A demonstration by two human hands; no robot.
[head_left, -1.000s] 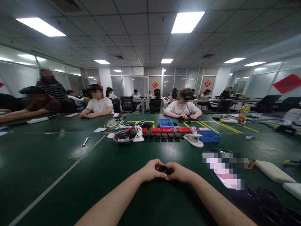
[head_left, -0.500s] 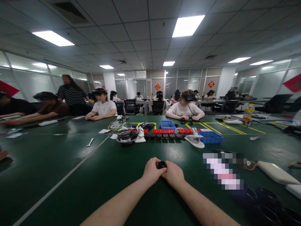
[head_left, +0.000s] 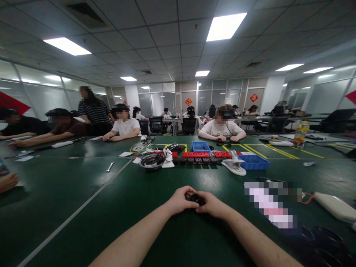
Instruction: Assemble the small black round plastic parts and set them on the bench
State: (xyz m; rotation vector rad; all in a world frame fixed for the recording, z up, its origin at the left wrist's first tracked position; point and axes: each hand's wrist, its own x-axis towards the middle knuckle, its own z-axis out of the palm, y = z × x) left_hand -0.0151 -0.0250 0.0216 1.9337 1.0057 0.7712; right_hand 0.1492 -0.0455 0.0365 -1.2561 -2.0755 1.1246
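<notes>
Near the middle of the green table (head_left: 125, 200), a small black round part (head_left: 195, 199) is held between my two hands. My left hand (head_left: 180, 200) grips it from the left, thumb in front and fingers behind. From the right, my right hand (head_left: 210, 204) closes on the same part, its thumb at the near edge. A ring-like opening shows on the part's top; the rest is hidden by my fingers.
Ahead lie a metal bowl of cables (head_left: 152, 162), red socket strips (head_left: 196, 154), a white clamp (head_left: 234, 163) and blue trays (head_left: 253, 162). A wrench (head_left: 110, 167) lies left. Black round parts (head_left: 328, 239) sit at lower right. Another person's hand (head_left: 9, 182) is at the left edge.
My hands have shifted slightly down, and the right one has drawn a little to the right, showing more of the black part. The view has turned slightly left.
</notes>
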